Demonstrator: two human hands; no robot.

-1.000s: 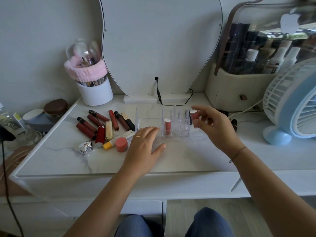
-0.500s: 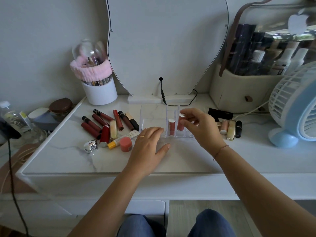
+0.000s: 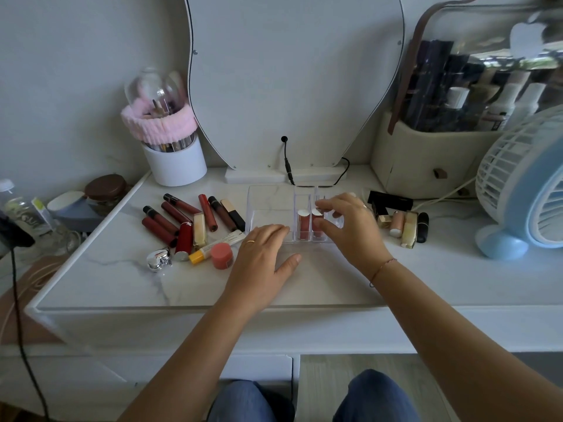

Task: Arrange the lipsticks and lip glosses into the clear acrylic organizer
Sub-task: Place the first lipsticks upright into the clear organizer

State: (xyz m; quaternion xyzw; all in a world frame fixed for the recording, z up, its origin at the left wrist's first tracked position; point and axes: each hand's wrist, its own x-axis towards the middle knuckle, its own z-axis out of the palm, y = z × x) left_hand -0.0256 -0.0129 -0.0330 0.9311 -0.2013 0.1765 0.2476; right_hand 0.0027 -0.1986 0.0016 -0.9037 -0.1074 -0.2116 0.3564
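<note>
the clear acrylic organizer (image 3: 264,198) stood on the marble table (image 3: 304,287) just in front of the mirror (image 3: 292,71), between two loose groups of lip products. two pink-brown lipsticks stood upright in neighbouring small front slots, white ends up: the left lipstick (image 3: 303,226) and the right lipstick (image 3: 316,212). the left hand (image 3: 262,257) lay flat on the table with straight, relaxed fingers, holding nothing, its fingertips at the organizer's front edge and a ring on one finger. the right hand (image 3: 350,229) hung over the right part of the organizer with its fingers curled, forefinger and thumb close at the top of the right lipstick; whether they pinched it or were only near it could not be told. a thin bracelet (image 3: 382,269) sat at that wrist. left of the organizer, several dark red lip glosses (image 3: 179,204) lay fanned out flat, with a red lipstick (image 3: 184,242), a pale gold tube (image 3: 199,229), a yellow-capped tube (image 3: 213,246), a round pink pot (image 3: 221,255) and a small silver piece (image 3: 157,260) near them. right of it lay a pink lipstick (image 3: 397,223), a gold lip gloss (image 3: 409,229) and a black lipstick (image 3: 423,226), side by side, near a blue fan (image 3: 524,184). a white brush cup (image 3: 179,166) stood at the back left.
</note>
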